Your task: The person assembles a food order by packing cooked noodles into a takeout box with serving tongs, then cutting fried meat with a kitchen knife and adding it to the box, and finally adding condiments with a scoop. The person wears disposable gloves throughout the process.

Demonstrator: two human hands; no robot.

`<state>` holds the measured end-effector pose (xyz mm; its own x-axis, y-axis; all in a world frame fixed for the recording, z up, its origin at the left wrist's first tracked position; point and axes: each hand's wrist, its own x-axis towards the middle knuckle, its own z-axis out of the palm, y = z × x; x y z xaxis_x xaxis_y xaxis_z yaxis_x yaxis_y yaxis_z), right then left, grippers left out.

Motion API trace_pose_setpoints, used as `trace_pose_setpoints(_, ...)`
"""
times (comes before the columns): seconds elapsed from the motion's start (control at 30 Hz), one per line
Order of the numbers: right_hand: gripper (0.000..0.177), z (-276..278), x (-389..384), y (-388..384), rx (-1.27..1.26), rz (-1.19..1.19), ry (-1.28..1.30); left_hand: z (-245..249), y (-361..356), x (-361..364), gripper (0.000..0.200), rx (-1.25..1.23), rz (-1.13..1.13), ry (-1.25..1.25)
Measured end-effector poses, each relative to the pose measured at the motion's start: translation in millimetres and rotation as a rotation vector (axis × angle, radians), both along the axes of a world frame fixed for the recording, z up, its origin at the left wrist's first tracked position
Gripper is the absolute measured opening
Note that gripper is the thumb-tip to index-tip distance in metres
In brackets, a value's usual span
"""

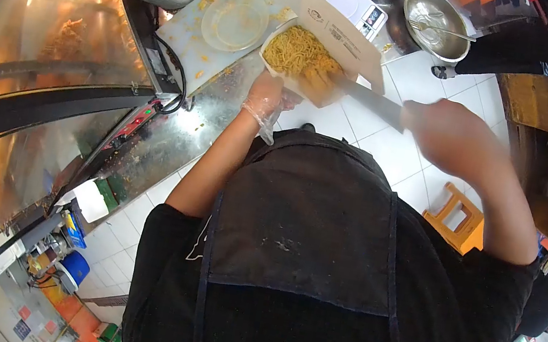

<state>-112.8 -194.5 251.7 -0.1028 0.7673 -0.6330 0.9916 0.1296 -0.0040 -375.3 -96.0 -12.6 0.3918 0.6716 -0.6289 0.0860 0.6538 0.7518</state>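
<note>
The left hand (268,97) grips one open box (340,33) of noodles (296,51) at the worktop's (212,99) near edge. The right hand (450,134) closes around one tool (380,108); handle hidden, blade tip blurred.

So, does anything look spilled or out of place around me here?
Yes: food crumbs are scattered across the white board, around the clear round tub. They look like spillage, being loose outside any container.
</note>
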Motion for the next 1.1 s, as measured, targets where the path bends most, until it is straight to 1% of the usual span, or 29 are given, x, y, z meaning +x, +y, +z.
trace_pose_setpoints(0.03,0.026,-6.8,-1.9,1.3,0.023,0.084,-0.028,1.9,-0.2,-0.2,0.032,-0.001,-0.008,-0.006)
trace_pose_setpoints(0.07,0.025,-3.2,-3.5,3.1,0.035,0.027,-0.023,4.0,-0.3,-0.9,0.032,-0.001,-0.011,-0.013)
trace_pose_setpoints(0.17,0.025,6.4,14.4,16.1,-0.062,-0.029,0.144,1.4,-1.3,-4.4,0.032,-0.017,0.020,-0.043)
trace_pose_setpoints(0.2,0.026,28.5,11.3,23.5,-0.257,-0.338,0.244,0.0,-1.6,-5.1,0.032,-0.023,0.041,-0.057)
trace_pose_setpoints(0.3,0.027,40.3,23.9,15.1,-0.187,-0.389,0.265,11.0,-3.8,-3.4,0.033,-0.059,0.085,-0.036)
trace_pose_setpoints(0.33,0.029,44.6,20.8,13.9,-0.195,-0.441,0.239,6.8,-4.8,-5.4,0.034,-0.063,0.092,-0.058)
trace_pose_setpoints(0.4,0.030,43.6,18.8,9.9,-0.188,-0.425,0.250,0.3,-2.6,-5.8,0.036,-0.066,0.097,-0.102)
trace_pose_setpoints(0.5,0.032,39.7,26.0,4.5,-0.147,-0.346,0.279,2.5,1.2,-10.3,0.049,-0.109,0.007,-0.087)
trace_pose_setpoints(0.53,0.033,38.2,29.1,2.8,-0.131,-0.307,0.291,4.9,2.3,-13.0,0.053,-0.098,0.032,-0.059)
trace_pose_setpoints(0.6,0.034,38.0,33.0,-4.7,-0.041,-0.373,0.473,8.1,4.1,-20.7,0.062,-0.077,0.084,-0.002)
trace_pose_setpoints(0.63,0.035,37.6,34.1,-8.6,0.005,-0.406,0.563,7.7,6.3,-26.2,0.062,-0.036,0.132,0.023)
trace_pose_setpoints(0.7,0.037,31.7,35.3,-13.9,0.051,-0.509,0.647,6.6,12.0,-37.1,0.063,0.045,0.230,0.071)
trace_pose_setpoints(0.8,0.041,5.0,28.0,-18.9,0.144,-0.677,0.731,8.3,22.8,-41.7,0.063,0.144,0.221,0.163)
trace_pose_setpoints(0.83,0.042,-9.7,22.9,-20.4,0.181,-0.735,0.755,8.5,23.6,-41.9,0.061,0.132,0.202,0.163)
trace_pose_setpoints(0.9,0.045,-46.0,5.0,-21.6,0.294,-0.675,0.937,10.9,23.5,-41.9,0.057,0.121,0.165,0.161)
trace_pose_setpoints(0.97,0.046,-62.5,-27.5,-12.5,0.283,-0.624,0.972,26.7,10.9,-37.7,0.053,0.320,0.107,0.209)
trace_pose_setpoints(1.0,0.048,-82.9,-41.8,-7.3,0.390,-0.509,0.942,36.1,0.8,-34.6,0.052,0.419,0.075,0.237)
trace_pose_setpoints(1.03,0.050,-96.3,-56.4,-2.1,0.498,-0.397,0.909,49.2,-10.6,-31.2,0.052,0.468,0.019,0.157)
trace_pose_setpoints(1.07,0.053,-93.2,-74.4,5.6,0.417,-0.454,0.913,62.9,-19.9,-26.8,0.052,0.516,-0.041,0.077)
trace_pose_setpoints(1.1,0.057,-96.2,-89.7,11.3,0.394,-0.443,0.923,73.7,-28.0,-21.6,0.050,0.660,-0.050,0.083)
